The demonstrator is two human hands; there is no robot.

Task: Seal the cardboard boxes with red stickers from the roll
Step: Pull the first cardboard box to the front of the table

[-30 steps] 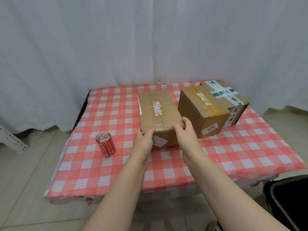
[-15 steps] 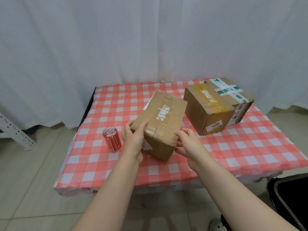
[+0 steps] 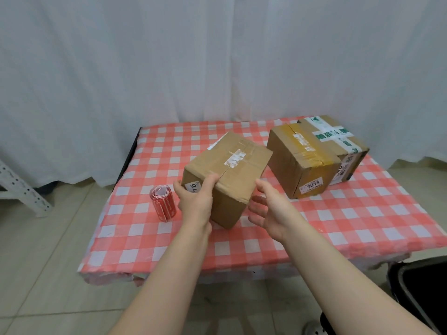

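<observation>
1. A white curtain (image 3: 217,56) hangs across the whole background, down to the tiled floor.
2. A table (image 3: 338,226) under a red-and-white checked cloth fills the middle of the view.
3. A black bin (image 3: 423,286) stands on the floor at the table's near right corner, and a white metal frame (image 3: 19,189) leans in at the far left.
4. Two cardboard boxes sit touching at the table's far right: the yellow-taped box (image 3: 297,163), with a label reading 3013 on its near face, and behind it the green-and-white-taped box (image 3: 338,139).
5. The plain brown box (image 3: 232,170) is at the table's centre, turned corner-on to the person, with a torn white patch over its top seam. Whether its base rests on the cloth cannot be told.
6. The left hand (image 3: 196,199) grips this box at its near left edge. The thumb lies over the top beside the seam and the fingers curl round the side face, partly covering a white label.
7. The right hand (image 3: 271,211) is opened out, palm turned toward the box's right face, with its fingers (image 3: 254,205) loosely spread and holding nothing. They are just beside the cardboard, but contact cannot be judged.
8. The roll of red stickers (image 3: 163,203) lies on the cloth just left of the left hand — apart from it and from the box.
</observation>
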